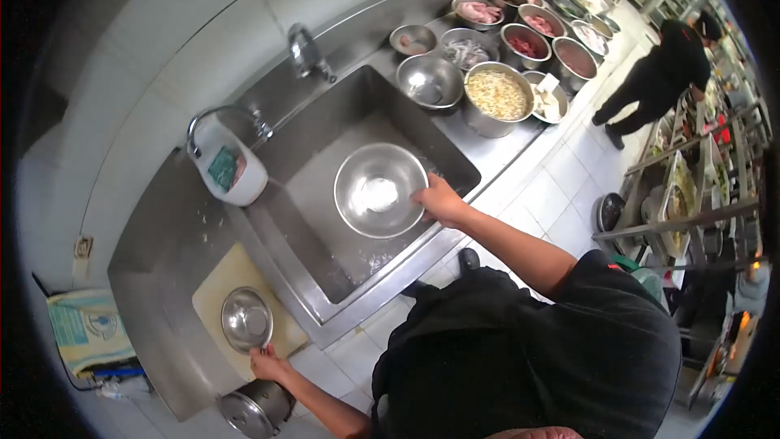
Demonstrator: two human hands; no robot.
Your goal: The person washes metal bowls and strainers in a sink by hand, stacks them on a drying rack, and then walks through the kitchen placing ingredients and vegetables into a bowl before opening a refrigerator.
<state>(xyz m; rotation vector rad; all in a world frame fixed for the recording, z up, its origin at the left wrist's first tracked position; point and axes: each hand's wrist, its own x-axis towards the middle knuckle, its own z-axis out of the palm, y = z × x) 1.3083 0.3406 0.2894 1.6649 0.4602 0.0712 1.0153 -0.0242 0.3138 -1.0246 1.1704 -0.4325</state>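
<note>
My right hand (439, 200) grips the rim of a large metal bowl (374, 195), which it holds over the sink (325, 154). Lower left, my left hand (266, 364) has hold of the edge of a smaller metal bowl (247, 319). That bowl is above a pale cutting board (218, 284) on the steel counter. No food shows inside either bowl. Some water glistens on the sink floor below the large bowl.
Beyond the sink stand several metal bowls, including a pot of chopped pale food (497, 94) and an empty bowl (429, 81). A curved faucet (195, 126) rises by a white container (248, 183). Lower left is a lidded pot (253, 410). A person (670, 69) stands upper right.
</note>
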